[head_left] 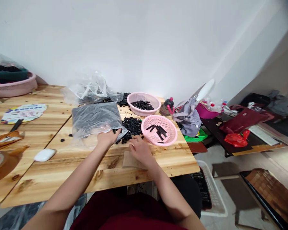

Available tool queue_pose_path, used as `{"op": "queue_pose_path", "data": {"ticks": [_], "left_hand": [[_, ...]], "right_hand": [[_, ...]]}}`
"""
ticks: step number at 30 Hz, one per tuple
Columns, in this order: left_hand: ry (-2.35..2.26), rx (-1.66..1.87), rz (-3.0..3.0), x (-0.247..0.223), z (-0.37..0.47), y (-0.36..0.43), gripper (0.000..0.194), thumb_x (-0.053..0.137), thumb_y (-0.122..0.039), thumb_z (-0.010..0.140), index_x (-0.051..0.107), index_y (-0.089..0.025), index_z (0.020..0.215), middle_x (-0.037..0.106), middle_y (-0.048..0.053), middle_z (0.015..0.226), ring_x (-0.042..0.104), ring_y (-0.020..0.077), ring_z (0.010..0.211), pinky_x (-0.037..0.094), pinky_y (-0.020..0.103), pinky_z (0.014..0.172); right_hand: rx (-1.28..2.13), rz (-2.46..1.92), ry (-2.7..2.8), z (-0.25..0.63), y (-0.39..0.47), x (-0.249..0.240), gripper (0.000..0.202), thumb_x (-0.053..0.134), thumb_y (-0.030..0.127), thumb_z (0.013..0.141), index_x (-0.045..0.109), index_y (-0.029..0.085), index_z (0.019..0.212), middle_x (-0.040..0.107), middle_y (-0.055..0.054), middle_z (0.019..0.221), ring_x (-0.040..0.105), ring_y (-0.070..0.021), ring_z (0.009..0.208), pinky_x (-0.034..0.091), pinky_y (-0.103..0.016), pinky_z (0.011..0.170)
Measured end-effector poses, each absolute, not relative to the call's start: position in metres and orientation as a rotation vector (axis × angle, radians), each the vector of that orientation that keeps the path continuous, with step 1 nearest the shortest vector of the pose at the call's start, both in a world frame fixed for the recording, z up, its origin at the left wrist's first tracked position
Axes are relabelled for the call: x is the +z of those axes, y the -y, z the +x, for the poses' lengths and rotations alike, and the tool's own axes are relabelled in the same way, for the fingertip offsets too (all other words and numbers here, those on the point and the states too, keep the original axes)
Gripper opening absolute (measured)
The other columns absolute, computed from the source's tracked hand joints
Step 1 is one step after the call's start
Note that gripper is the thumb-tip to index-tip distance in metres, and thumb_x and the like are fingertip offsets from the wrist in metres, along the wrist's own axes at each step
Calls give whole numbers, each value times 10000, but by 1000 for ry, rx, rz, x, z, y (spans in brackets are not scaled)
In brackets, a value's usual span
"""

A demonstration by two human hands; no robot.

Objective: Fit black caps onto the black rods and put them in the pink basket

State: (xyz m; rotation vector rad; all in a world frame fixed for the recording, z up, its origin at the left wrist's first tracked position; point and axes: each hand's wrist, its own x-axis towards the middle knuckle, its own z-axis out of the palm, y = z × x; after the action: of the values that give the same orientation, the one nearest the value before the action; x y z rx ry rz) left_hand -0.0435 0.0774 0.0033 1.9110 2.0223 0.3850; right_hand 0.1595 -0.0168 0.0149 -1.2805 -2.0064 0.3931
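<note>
My left hand (107, 137) is at the open edge of a clear plastic bag (96, 121) that lies flat with dark contents. Its fingers are closed around something black at the bag's mouth, too small to make out. My right hand (139, 147) rests at the near edge of a pile of small black pieces (132, 127), fingers bent; what its fingertips hold, if anything, is hidden. Just right of it sits a pink basket (172, 135) with several black sticks (159, 130). Behind stands another pink basket (144, 112) holding more black sticks.
Crumpled clear plastic (88, 89) lies by the wall. A dark bottle (166, 108) and a grey bag (189, 118) stand at the right. A white case (45, 155), a tape roll (4, 163) and a fan (25, 112) lie left.
</note>
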Motion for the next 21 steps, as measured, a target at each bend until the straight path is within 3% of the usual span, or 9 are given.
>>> {"op": "queue_pose_path", "data": {"ticks": [5, 10, 17, 21], "left_hand": [[-2098, 192, 1925, -4, -20, -93, 587, 318, -518, 932, 686, -109, 1135, 664, 257, 1204, 595, 424, 1164, 396, 582, 994], [-1959, 204, 2072, -4, -36, -87, 411, 427, -392, 900, 642, -206, 1197, 690, 165, 1185, 626, 341, 1116, 437, 454, 969], [-1699, 395, 2113, -1, -76, -61, 235, 480, -232, 803, 606, -182, 995, 678, 60, 885, 631, 215, 827, 464, 301, 762], [-1315, 892, 1478, -10, -85, -48, 222, 593, -310, 741, 540, -175, 909, 500, -47, 603, 483, 126, 523, 378, 232, 530]], "right_hand": [[195, -1738, 2266, 137, -22, -1, 359, 555, 270, 910, 556, 167, 1253, 543, -161, 1240, 626, -260, 977, 510, -389, 822], [189, -1709, 2385, 138, -33, -5, 248, 568, 286, 909, 602, 168, 1124, 599, -114, 1143, 626, -243, 960, 489, -334, 795], [142, -1678, 2419, 152, -16, -4, 268, 420, 132, 952, 651, 175, 1082, 679, -97, 1066, 634, -222, 938, 462, -313, 795], [104, -1670, 2356, 158, -10, 0, 276, 429, 123, 949, 642, 169, 1119, 698, -105, 1041, 640, -222, 937, 459, -299, 786]]}}
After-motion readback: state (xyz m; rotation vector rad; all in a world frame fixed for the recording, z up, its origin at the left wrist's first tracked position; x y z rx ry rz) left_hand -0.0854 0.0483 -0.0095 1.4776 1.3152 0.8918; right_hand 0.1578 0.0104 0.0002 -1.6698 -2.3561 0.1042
